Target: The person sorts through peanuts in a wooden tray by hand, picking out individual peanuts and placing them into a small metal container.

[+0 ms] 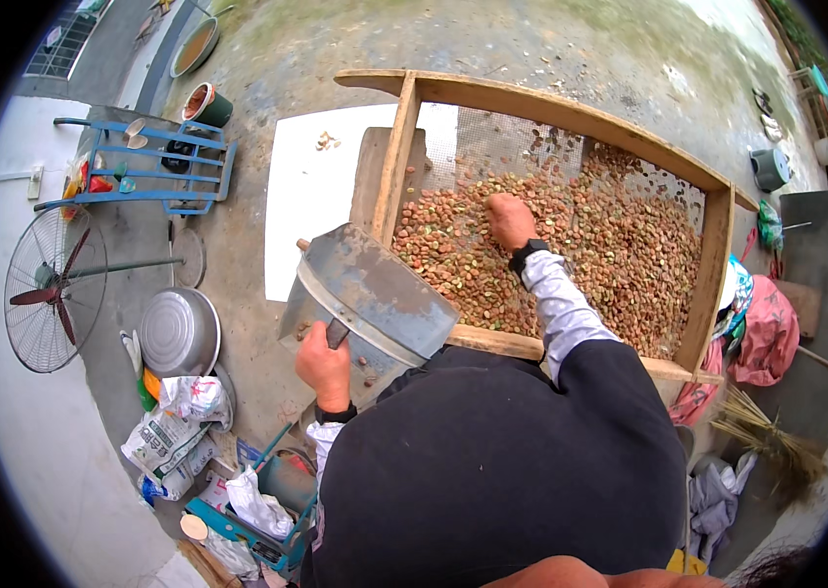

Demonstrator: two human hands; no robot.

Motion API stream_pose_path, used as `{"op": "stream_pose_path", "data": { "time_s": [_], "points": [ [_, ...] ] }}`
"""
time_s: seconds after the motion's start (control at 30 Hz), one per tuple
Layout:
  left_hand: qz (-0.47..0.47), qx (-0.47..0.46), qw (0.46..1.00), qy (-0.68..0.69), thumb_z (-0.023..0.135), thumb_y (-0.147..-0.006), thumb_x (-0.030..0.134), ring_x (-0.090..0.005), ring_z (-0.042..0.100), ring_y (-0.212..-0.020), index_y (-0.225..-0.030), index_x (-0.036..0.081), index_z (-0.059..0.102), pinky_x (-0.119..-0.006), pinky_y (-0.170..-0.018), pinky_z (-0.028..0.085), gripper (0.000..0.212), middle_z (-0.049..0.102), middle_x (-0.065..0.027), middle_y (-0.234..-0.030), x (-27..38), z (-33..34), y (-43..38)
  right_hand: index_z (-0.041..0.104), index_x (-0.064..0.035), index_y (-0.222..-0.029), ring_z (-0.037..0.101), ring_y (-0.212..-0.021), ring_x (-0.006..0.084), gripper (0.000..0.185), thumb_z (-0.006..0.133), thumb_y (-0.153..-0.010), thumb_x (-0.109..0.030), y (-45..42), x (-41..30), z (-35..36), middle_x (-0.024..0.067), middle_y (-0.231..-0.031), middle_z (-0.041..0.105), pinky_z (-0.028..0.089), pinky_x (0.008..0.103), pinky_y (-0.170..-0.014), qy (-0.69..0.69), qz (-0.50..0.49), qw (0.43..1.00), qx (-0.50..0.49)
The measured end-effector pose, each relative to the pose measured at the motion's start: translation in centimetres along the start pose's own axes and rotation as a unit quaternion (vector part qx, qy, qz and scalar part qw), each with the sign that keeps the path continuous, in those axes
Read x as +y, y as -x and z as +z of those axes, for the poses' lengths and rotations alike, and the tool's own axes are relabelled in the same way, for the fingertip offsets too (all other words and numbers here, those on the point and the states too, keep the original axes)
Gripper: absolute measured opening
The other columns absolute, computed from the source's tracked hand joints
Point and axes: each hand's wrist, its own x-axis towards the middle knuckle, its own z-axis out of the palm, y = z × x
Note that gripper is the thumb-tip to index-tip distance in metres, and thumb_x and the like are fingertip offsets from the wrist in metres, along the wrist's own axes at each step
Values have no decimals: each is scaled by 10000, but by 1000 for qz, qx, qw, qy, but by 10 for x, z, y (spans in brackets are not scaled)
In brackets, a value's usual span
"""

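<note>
A large wooden-framed mesh sieve (568, 103) lies before me. Reddish-brown and green seeds, perhaps beans (620, 250), cover much of its mesh. My left hand (323, 365) grips the dark handle of a worn sheet-metal scoop (384, 283), which leans over the sieve's near left corner. A few loose seeds show at the scoop's lower left side. Down among the seeds, left of the sieve's middle, is my right hand (512, 220), its fingers curled. The fingertips are hidden, so whether it holds any seeds cannot be seen.
A white sheet (311, 184) and a wooden board (377, 165) extend beneath the sieve's left side. Farther left stand a blue metal rack (157, 195), a standing fan (57, 290) and an upturned aluminium basin (175, 331). Pink bags (767, 331) and a straw broom (774, 434) lie to the right.
</note>
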Motion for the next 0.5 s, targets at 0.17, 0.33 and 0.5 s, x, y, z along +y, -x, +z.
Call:
{"op": "stream_pose_path", "data": {
  "time_s": [0.17, 0.33, 0.5],
  "points": [
    [14, 3, 1000, -5, 716, -702, 194, -390, 569, -675, -752, 88, 522, -485, -547, 406, 226, 581, -133, -701, -2, -1, -1, 586, -28, -874, 611, -815, 383, 97, 515, -821, -67, -3, -13, 26, 182, -838, 619, 497, 465, -708, 72, 23, 993, -88],
    [12, 10, 1000, 18, 738, -675, 204, -403, 560, -687, -761, 80, 515, -492, -557, 399, 270, 571, -154, -701, -4, 0, 0, 610, -31, -763, 625, -783, 378, 71, 570, -758, -89, 11, 11, 22, 194, -807, 633, 500, 487, -668, 53, 103, 992, -52],
    [8, 18, 1000, -2, 686, -722, 169, -385, 574, -667, -745, 94, 531, -481, -546, 412, 174, 582, -123, -704, -1, 1, 2, 608, -34, -767, 605, -680, 329, 58, 649, -784, -71, 10, -47, -32, 142, -731, 616, 488, 420, -635, -180, 133, 966, 132]
  ]
}}
